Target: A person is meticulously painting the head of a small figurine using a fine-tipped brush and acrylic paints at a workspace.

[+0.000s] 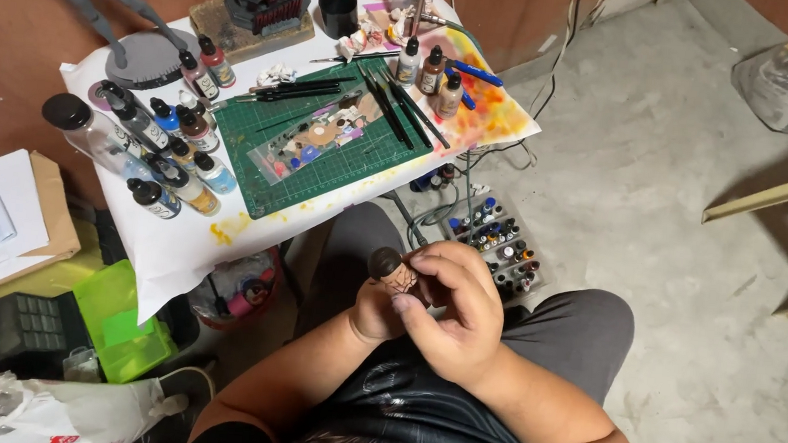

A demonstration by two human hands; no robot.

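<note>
Small painted miniature head on cork (pixel 391 269), likely light and fragile; left hand (pixel 374 308) grips the cork, right hand (pixel 451 304) closed over it, below the green cutting mat (pixel 334 148).

Both hands are pulled in close over the lap, forearms angling in from either side. Right hand (pixel 458 305) sits on top, fingers curled and thumb pressed forward. Left hand (pixel 376 311) is tucked underneath, mostly hidden, gripping upward.

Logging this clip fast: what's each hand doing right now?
Left hand: closed on a cork topped with a small dark piece.
Right hand: curled over the cork; whether it grips anything cannot be told.
</note>
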